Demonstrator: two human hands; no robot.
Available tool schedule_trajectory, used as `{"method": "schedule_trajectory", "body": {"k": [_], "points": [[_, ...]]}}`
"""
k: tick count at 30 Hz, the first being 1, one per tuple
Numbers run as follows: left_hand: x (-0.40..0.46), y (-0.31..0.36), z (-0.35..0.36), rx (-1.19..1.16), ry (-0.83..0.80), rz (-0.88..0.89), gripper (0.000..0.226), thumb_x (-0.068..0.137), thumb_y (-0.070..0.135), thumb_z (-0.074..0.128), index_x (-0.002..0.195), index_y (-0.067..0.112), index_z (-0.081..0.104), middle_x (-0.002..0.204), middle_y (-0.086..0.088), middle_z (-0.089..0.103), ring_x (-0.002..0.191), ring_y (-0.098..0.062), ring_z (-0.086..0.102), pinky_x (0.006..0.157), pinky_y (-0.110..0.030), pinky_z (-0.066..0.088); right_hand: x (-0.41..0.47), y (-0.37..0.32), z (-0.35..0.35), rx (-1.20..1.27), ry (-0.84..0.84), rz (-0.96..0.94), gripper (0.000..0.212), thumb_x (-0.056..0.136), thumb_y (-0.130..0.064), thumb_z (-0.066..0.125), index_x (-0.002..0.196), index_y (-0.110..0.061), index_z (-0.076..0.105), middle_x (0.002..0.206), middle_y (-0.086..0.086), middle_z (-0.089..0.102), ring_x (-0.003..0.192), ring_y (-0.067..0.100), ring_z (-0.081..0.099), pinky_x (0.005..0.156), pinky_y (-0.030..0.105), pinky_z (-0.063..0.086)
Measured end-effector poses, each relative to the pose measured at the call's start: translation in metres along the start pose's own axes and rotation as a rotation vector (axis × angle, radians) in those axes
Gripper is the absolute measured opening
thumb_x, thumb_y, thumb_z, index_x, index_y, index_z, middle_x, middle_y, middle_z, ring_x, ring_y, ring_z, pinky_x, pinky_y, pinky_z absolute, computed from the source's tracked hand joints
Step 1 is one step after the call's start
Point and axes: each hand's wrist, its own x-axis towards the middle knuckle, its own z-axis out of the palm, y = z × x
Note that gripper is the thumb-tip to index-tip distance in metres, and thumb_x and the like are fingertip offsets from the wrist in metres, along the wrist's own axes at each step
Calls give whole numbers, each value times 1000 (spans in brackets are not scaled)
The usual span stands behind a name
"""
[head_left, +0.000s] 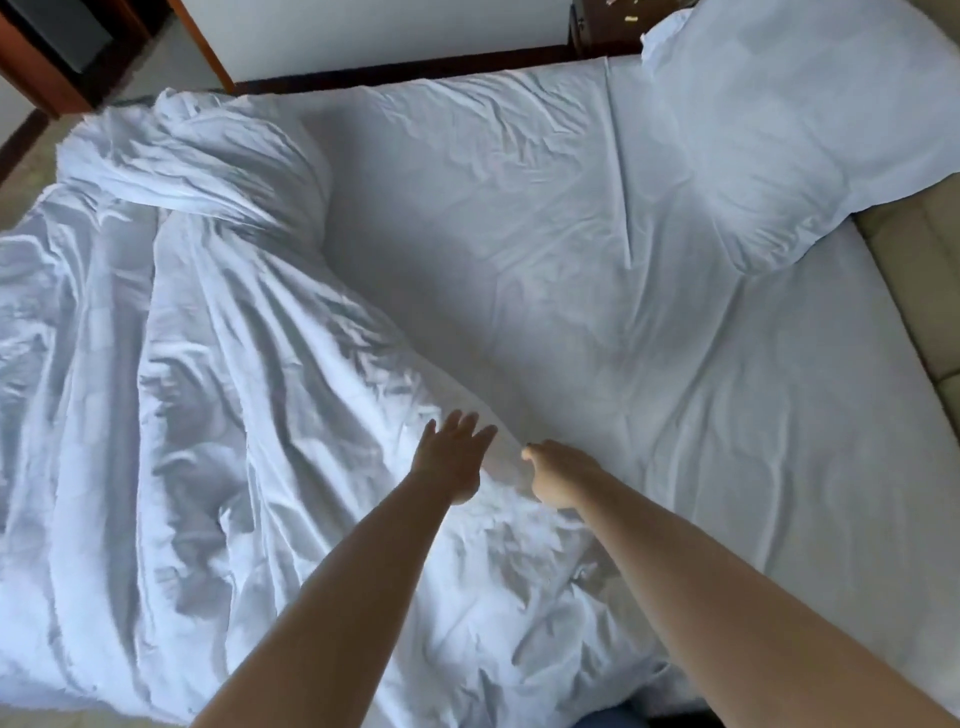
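Observation:
A crumpled white duvet (171, 415) lies bunched over the left half of the bed, its edge running diagonally toward the middle. My left hand (451, 457) reaches forward over that edge with fingers spread and straight, holding nothing. Beside it, my right hand (558, 475) has its fingers curled and grips the duvet's edge. A flat white bed sheet (649, 364) covers the right half of the mattress. A white pillow (795, 130) lies at the far right corner.
A dark wooden bed frame (415, 70) runs along the far side against a white wall. A beige padded surface (924, 270) borders the bed on the right. Wooden furniture (57, 57) stands at the far left.

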Motion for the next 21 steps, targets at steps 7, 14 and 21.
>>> {"method": "schedule_trajectory", "body": {"k": [7,14,21], "points": [[37,-33,54,-155,-413,-388,67,97,26,36,153,25,0,158,-18,5,141,-34,26,109,-46,31,84,0,28,226,-69,52,44,92,-11,39,136,-11,44,139,11,46,128,28,46,104,34,40],[28,-68,117,-503,-517,-569,60,98,44,34,152,35,10,153,-18,24,136,-34,37,110,-39,35,119,-35,74,650,-127,124,38,100,-21,36,134,-7,44,140,16,46,129,28,45,103,30,35],[44,-54,100,-1172,-339,-685,43,102,30,34,139,9,43,144,-13,44,125,-22,45,106,-29,32,130,-54,68,1035,-279,340,40,79,-27,67,115,-12,63,105,8,67,90,23,65,71,28,50]]}}
